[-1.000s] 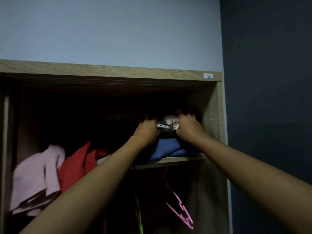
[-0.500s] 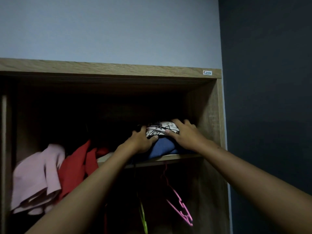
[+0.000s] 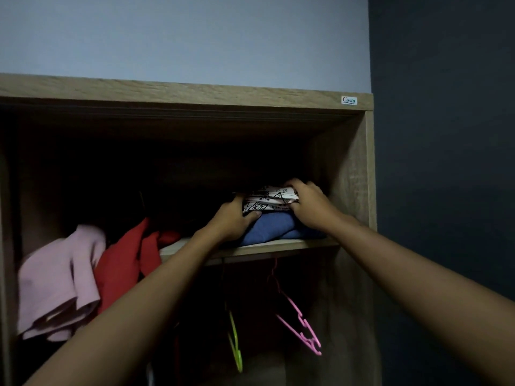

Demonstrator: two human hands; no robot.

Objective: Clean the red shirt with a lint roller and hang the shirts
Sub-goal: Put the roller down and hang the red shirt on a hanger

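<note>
- A pink hanger (image 3: 299, 319) and a green hanger (image 3: 235, 341) hung under the shelf (image 3: 278, 245), below its right half. They were apart from each other and had no clothes on them.
- Both arms reached up across the front of the wardrobe (image 3: 195, 91). The left arm hid part of the shelf's front edge and the bottom of the red shirt (image 3: 122, 263).
- A small sticker (image 3: 349, 100) with the word "Costa" sat at the right end of the wardrobe's top board.
- The wardrobe was brown wood, and it was very dark inside. Behind it was a light wall (image 3: 181, 37). Next to it on the right was a dark wall (image 3: 446, 135).
- At the right end of the shelf lay a folded blue cloth (image 3: 274, 225). A white cloth with black drawings (image 3: 269, 200) lay right on top of it.
- The left hand (image 3: 231, 218) held the left side of the white cloth, with its thumb tucked under it. The right hand (image 3: 312, 207) held the right side, with its fingers curled over the top.
- The red shirt hung at the shelf's left end, with a bit of it lying on the shelf. No hand touched it.
- A pink shirt (image 3: 58, 282) hung just left of the red one, touching it. What held these two shirts up was too dark to see.
</note>
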